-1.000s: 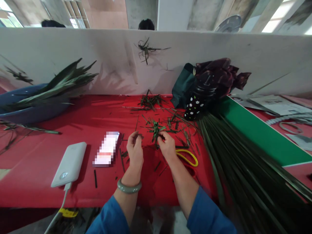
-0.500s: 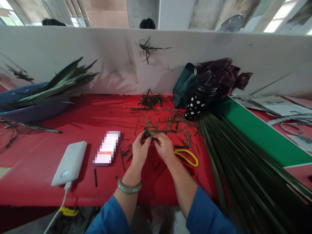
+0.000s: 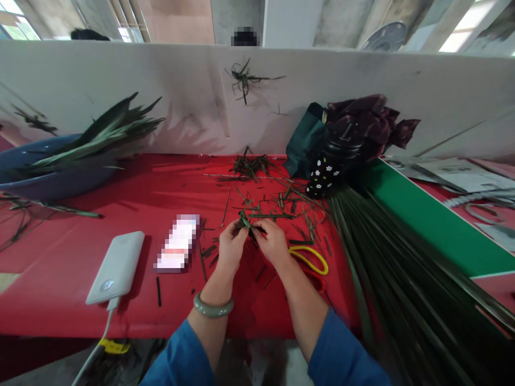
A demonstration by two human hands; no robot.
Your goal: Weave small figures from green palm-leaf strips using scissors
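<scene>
Between my two hands is a small woven piece of green leaf strips (image 3: 244,219), partly hidden by the fingers. My left hand (image 3: 232,246) pinches it from the left, thumb and fingers closed. From the right, my right hand (image 3: 270,241) has its fingertips closed on the leaf strips at the piece's near right side. Leaf scraps (image 3: 281,202) lie scattered on the red tabletop just beyond both hands. Scissors with yellow handles (image 3: 311,259) rest beside my right wrist, partly hidden by the forearm.
A long bundle of green leaves (image 3: 386,268) spreads at the right. A white power bank (image 3: 116,268) with a cable and a phone (image 3: 179,244) lie at left. Behind them is a blue basin (image 3: 60,185) with leaves. A dark green bag (image 3: 306,142) leans on the white partition (image 3: 181,96).
My fingers have shifted slightly around the leaf piece, and more of its green top shows. The view has moved a little; the other things lie as before.
</scene>
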